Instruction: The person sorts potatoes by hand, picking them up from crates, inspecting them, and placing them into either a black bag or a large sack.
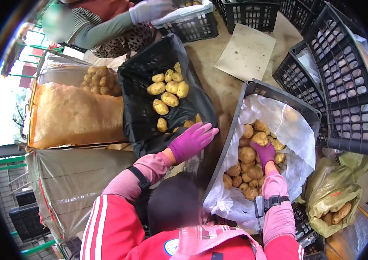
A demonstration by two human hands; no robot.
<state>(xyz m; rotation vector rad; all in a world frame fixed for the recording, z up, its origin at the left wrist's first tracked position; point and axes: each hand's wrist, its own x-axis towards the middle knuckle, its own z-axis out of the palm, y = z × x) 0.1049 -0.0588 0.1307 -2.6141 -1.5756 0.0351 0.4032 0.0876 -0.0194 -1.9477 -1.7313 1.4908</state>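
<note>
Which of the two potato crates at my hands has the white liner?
The right-hand crate, where your right hand is in among the potatoes. The left-hand crate, beside your left hand, has a black liner.

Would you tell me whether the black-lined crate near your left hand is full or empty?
Neither: the black-lined crate is partly filled. Potatoes lie in a loose group, with bare black lining visible beside them.
</note>
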